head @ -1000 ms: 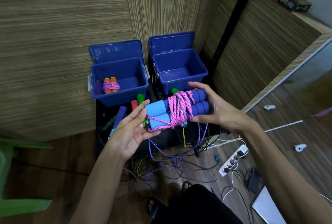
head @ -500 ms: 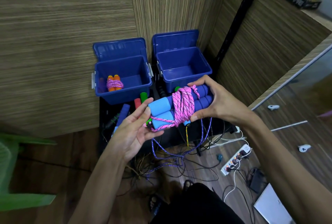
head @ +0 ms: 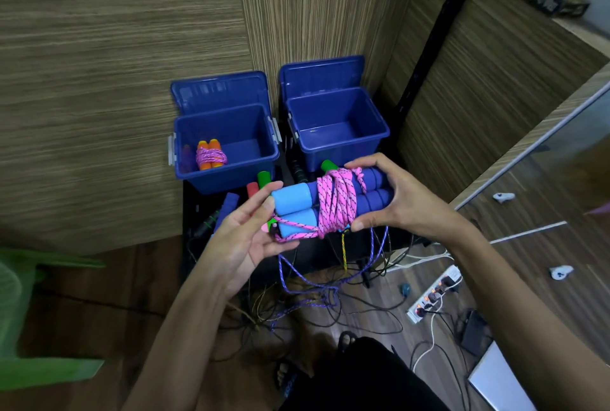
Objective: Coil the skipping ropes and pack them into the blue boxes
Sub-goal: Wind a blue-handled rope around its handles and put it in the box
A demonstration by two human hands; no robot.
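Note:
A skipping rope bundle (head: pixel 333 204), two blue foam handles wound with pink cord, is held in front of me. My right hand (head: pixel 396 201) grips its dark blue end, thumb under and fingers over. My left hand (head: pixel 246 234) touches the light blue end with straight fingers, and a loose pink strand crosses its palm. Behind stand two open blue boxes. The left box (head: pixel 227 176) holds an orange-handled rope coiled in pink cord (head: pixel 209 155). Nothing lies in the right box (head: pixel 336 143).
More handles, green (head: pixel 264 178), red and blue (head: pixel 227 207), lie on a dark surface under the boxes. A purple rope (head: pixel 307 285) and black cables tangle on the wooden floor. A power strip (head: pixel 432 295) lies at right, a green chair (head: pixel 19 311) at left.
The bundle has shifted slightly toward the boxes with both hands. My right thumb has moved under the pink coil and the fingers have closed tighter over the handles.

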